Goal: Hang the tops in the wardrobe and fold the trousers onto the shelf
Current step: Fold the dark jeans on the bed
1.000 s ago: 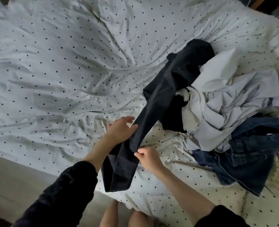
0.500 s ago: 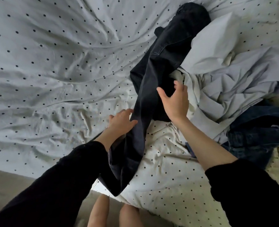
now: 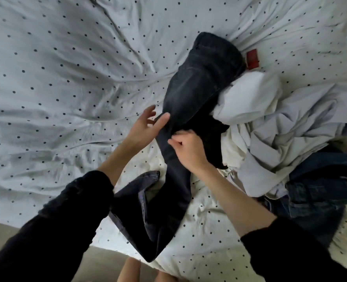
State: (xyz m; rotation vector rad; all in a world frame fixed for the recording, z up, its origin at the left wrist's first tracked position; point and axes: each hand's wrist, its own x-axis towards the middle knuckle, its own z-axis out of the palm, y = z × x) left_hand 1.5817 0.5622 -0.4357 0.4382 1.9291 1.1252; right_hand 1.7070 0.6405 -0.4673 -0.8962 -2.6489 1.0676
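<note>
Two hands grip the black trousers [image 3: 191, 94] mid-leg: left hand [image 3: 146, 127] thumb over fabric, right hand [image 3: 189, 149] pinching just beside it; pale tops [image 3: 270, 123] heaped beyond the right hand.

no readable text, number or brand mark appears on any surface in view. a small red patch [image 3: 252, 59] sits at the waistband end of the black trousers [image 3: 197, 88] on the bed, but whatever may be printed on it is too blurred to make out. the dotted bed cover [image 3: 66, 78] carries a plain spot pattern only, with no lettering.
</note>
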